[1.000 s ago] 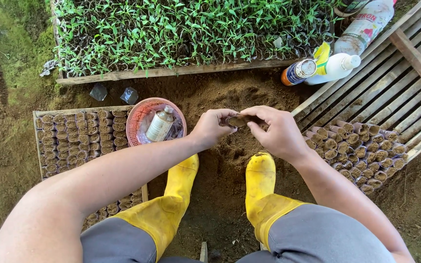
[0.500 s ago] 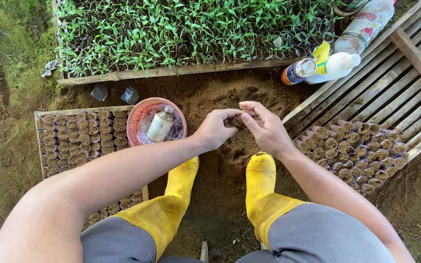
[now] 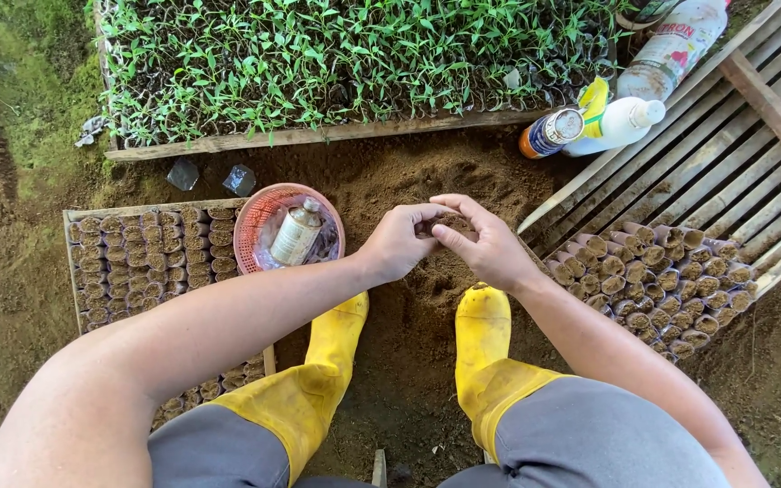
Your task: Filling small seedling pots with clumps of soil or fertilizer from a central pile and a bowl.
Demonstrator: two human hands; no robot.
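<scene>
Nearby, white bottle (image 3: 621, 124) beside orange can (image 3: 550, 133).

In front of you is a wooden tray of green seedlings (image 3: 354, 63). At your left, a pink basket (image 3: 255, 226) holds a small bottle (image 3: 296, 233). At your right, a white bottle (image 3: 621, 122) lies beside an orange-capped can (image 3: 549, 134). You wear yellow boots (image 3: 485, 339).

Two hands, left (image 3: 397, 244) and right (image 3: 490, 248); two yellow boots (image 3: 336, 348) (image 3: 484, 330); one pink basket (image 3: 255, 221) with one bottle (image 3: 296, 233) inside; two white bottles (image 3: 621, 122) (image 3: 675, 41); one can (image 3: 550, 133); two black pots (image 3: 183, 173) (image 3: 239, 179).
</scene>
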